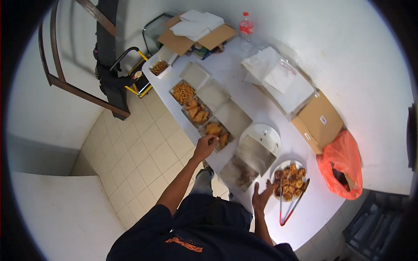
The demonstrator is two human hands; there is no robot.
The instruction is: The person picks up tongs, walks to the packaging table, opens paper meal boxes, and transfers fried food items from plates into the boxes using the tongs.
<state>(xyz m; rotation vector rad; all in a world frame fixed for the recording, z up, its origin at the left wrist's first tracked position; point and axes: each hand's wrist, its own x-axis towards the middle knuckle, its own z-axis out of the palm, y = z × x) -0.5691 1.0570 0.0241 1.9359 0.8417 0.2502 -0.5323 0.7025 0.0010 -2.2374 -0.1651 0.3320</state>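
My left hand (205, 147) is at the near corner of an open cardboard food box holding fried pieces (214, 129). Its fingers are curled together, and I cannot make out whether anything is between them. My right hand (262, 198) has thumb and fingers apart, between a blurred open food box (237, 170) and a plate of browned round pieces (288, 179). Red-handled tongs (283, 223) rest on that plate's near side. The blurred box overlaps a white plate (273, 128) with a few crumbs. Its contents are too smeared to name.
Farther along the table are open boxes of fried pieces (198, 112), fries (183, 92) and small brown bits (159, 67). A carton (179, 40), a red-capped bottle (246, 28), stacked white packaging (287, 87), a brown box (320, 118) and an orange bag (337, 152) line the wall side.
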